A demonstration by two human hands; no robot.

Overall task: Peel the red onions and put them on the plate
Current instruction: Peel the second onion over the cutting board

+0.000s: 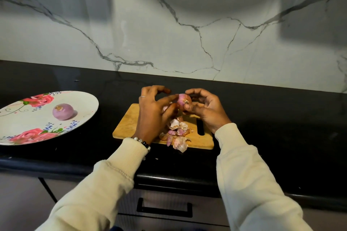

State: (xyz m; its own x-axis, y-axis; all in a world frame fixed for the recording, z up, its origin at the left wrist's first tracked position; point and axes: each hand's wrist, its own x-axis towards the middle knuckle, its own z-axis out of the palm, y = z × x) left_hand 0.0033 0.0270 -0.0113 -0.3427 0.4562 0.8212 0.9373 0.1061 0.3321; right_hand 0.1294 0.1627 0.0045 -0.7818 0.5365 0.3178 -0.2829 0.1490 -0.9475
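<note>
Plate [90, 103]: on the counter [281, 118] at left, carrying one peeled onion [62, 111]. Expect that bare bulb to be smooth and slick; it would roll if the plate tilts.

Left hand [152, 110]: index finger and thumb pinch at the near side of the held onion [183, 100]; other fingers are spread. Whether a skin flap sits in the pinch cannot be told.

Held onion: above the board [127, 124], small, light, firm. Dry skin is thin and brittle, so take it at a torn edge near the root end.

Right hand [204, 107]: fingers curl around the onion, cradling it. Its far side is hidden.

Peels [177, 133]: heaped on the board's near edge.
</note>
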